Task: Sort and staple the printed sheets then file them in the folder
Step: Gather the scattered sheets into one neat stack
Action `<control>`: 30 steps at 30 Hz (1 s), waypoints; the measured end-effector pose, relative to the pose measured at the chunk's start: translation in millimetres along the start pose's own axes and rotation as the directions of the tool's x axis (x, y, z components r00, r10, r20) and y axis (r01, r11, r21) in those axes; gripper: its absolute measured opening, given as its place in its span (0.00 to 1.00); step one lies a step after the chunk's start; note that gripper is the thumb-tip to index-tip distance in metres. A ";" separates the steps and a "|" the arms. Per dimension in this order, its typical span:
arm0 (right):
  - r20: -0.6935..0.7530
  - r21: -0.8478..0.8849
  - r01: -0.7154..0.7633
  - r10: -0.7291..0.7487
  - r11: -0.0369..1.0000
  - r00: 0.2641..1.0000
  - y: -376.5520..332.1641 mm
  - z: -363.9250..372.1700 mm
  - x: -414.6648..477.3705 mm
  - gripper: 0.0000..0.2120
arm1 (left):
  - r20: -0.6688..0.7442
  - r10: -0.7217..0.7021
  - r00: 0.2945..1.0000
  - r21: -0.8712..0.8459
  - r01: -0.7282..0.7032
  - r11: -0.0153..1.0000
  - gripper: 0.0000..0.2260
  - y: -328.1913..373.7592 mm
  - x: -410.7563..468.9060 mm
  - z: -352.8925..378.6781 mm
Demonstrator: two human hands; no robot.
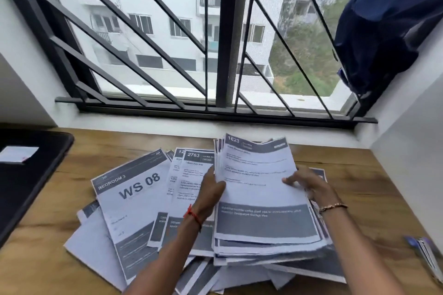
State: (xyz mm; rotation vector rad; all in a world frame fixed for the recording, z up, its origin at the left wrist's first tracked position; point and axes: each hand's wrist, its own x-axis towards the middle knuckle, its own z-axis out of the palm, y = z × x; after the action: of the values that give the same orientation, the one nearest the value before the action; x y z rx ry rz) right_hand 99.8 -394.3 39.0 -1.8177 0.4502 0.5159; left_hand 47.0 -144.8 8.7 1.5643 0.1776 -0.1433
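Note:
Printed sheets with dark grey headers lie spread over the wooden desk. A stack of sheets, topped by one numbered 1623, is lifted at its far end. My left hand grips the stack's left edge, thumb on top. My right hand holds the right edge, fingers on the top sheet. To the left lie a sheet marked WS 08 and one numbered 2763. More sheets stick out below near the front edge.
A black folder with a small white card on it lies at the left. A blue and silver stapler sits at the desk's right edge. Behind are a barred window and a dark blue cloth hanging at upper right.

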 end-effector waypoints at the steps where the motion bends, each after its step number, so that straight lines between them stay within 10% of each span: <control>1: -0.003 0.000 -0.003 0.003 1.000 1.000 -1.4 12.2 -0.3 0.10 | -0.023 0.004 1.000 0.023 -0.003 1.000 0.25 1.9 2.0 -12.3; 11: -0.063 -0.042 0.082 -0.085 0.996 0.994 11.0 129.9 7.5 0.16 | -0.117 -0.059 0.991 0.368 0.099 0.924 0.27 -17.7 3.6 -95.7; 16: -0.184 -0.428 0.002 -0.089 0.904 0.979 20.9 148.1 13.9 0.27 | -0.235 -0.257 0.937 0.618 0.348 0.705 0.25 -25.0 0.7 -108.3; 25: -0.137 -0.397 0.005 -0.064 0.918 0.989 52.5 164.4 55.1 0.44 | -0.183 -0.225 0.957 0.342 0.277 0.898 0.17 -48.1 18.5 -124.8; 30: -0.187 -0.359 0.041 -0.115 0.933 0.976 18.1 177.4 11.4 0.25 | -0.140 -0.251 0.958 -0.010 0.252 0.968 0.15 -36.1 6.2 -133.6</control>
State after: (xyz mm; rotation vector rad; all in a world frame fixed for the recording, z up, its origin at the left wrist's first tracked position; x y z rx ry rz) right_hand 77.6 -230.5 -28.9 -2.2407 0.4428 0.3707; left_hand 42.9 -11.1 -27.7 1.5555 0.4885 -0.2334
